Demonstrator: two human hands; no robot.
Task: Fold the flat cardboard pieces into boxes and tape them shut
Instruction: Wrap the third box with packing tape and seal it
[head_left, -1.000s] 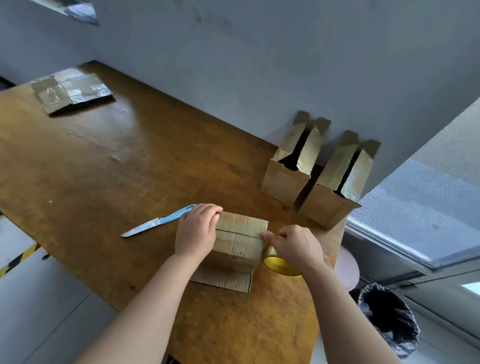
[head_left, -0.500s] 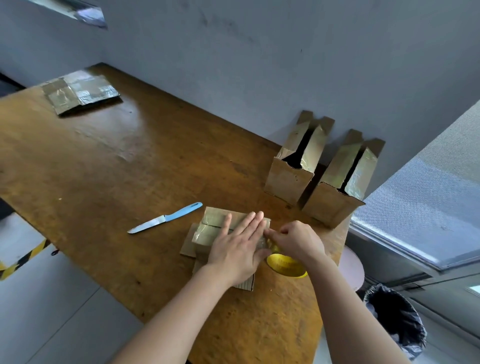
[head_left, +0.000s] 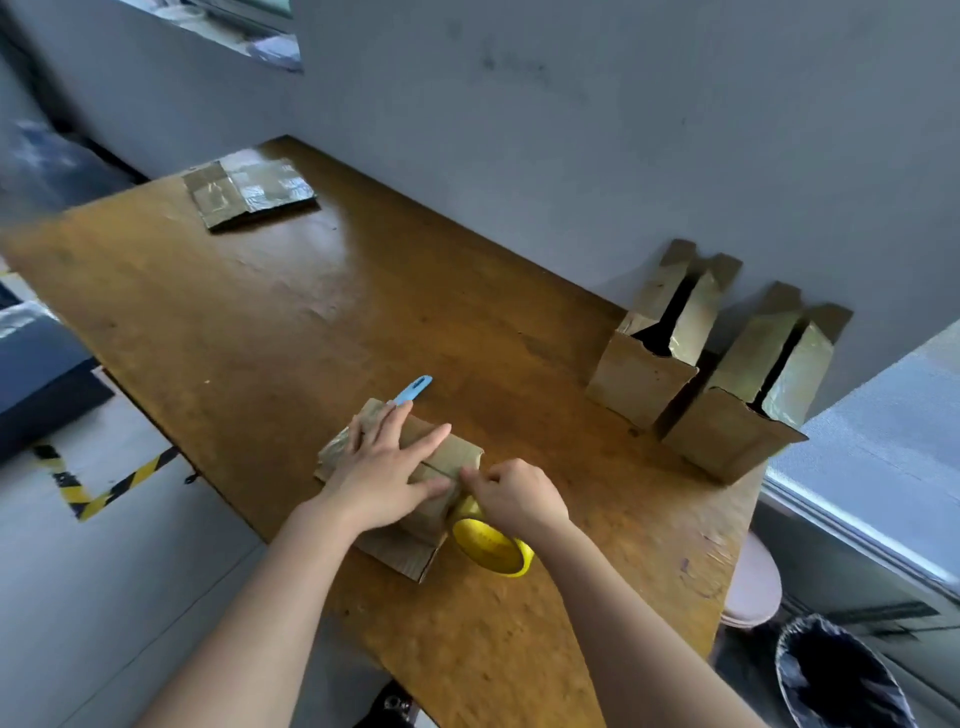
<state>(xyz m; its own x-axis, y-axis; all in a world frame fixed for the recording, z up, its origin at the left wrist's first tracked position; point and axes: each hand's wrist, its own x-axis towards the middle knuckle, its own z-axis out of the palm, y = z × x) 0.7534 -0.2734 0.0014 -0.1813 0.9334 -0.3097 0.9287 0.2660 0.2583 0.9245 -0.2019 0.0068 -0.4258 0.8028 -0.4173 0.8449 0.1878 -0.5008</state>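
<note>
Lower centre, the left hand, fingers straight, is pressing the box; the right hand is gripping the tape roll at its seam; two open boxes, right, are seemingly awaiting tape.

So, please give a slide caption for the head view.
Left hand presses the cardboard box; right hand holds the yellow tape roll.

Brown wooden table against a grey wall, window beside it.
</note>
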